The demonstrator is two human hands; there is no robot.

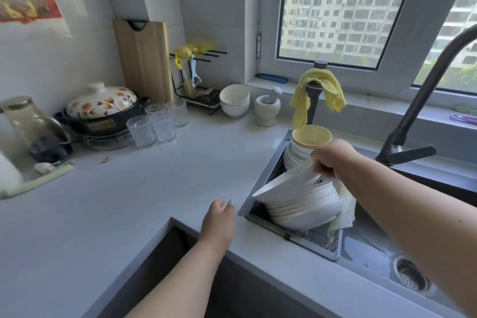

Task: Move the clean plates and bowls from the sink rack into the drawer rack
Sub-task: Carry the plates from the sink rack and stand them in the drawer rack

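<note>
Right hand (329,160) pinching the rim of the top white plate (281,183), tilted up off the stack of plates (304,208) in the sink rack (313,236). Left hand (219,219) loose and empty over the desk (154,188), beside the rack. Better to peel slowly, support underneath with the left, then clear the rack edge before swinging toward the drawer.

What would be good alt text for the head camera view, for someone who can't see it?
A person's right hand grips the rim of the top white plate in a tilted stack standing in the sink rack, while the open left hand hovers over the grey countertop beside it. Behind are glasses, a floral clay pot and a window.
</note>
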